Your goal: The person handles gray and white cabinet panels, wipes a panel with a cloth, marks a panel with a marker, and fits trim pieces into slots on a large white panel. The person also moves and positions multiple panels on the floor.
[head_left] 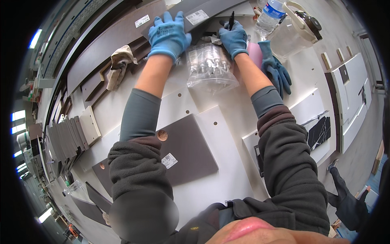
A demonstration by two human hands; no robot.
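Observation:
My left hand [167, 37], in a blue work glove, lies with its fingers spread across a long dark grey board [221, 7] at the far side of the table. White labels are stuck on the boards beside it. My right hand [234, 40], gloved alike, is closed around a black pen [231, 19] that points upward near the board's edge. Between my forearms sits a clear plastic bag [209, 69] of small metal hardware. Close to my right wrist lie a loose blue glove [277, 73] and something pink [254, 55], partly hidden.
A water bottle [269, 18] and a clear jug [289, 38] stand at the far right. A crumpled cloth glove [119, 67] hangs at left, above upright grey boards [67, 138]. Dark panels [191, 146] lie nearer me. Another person [347, 199] is at the lower right.

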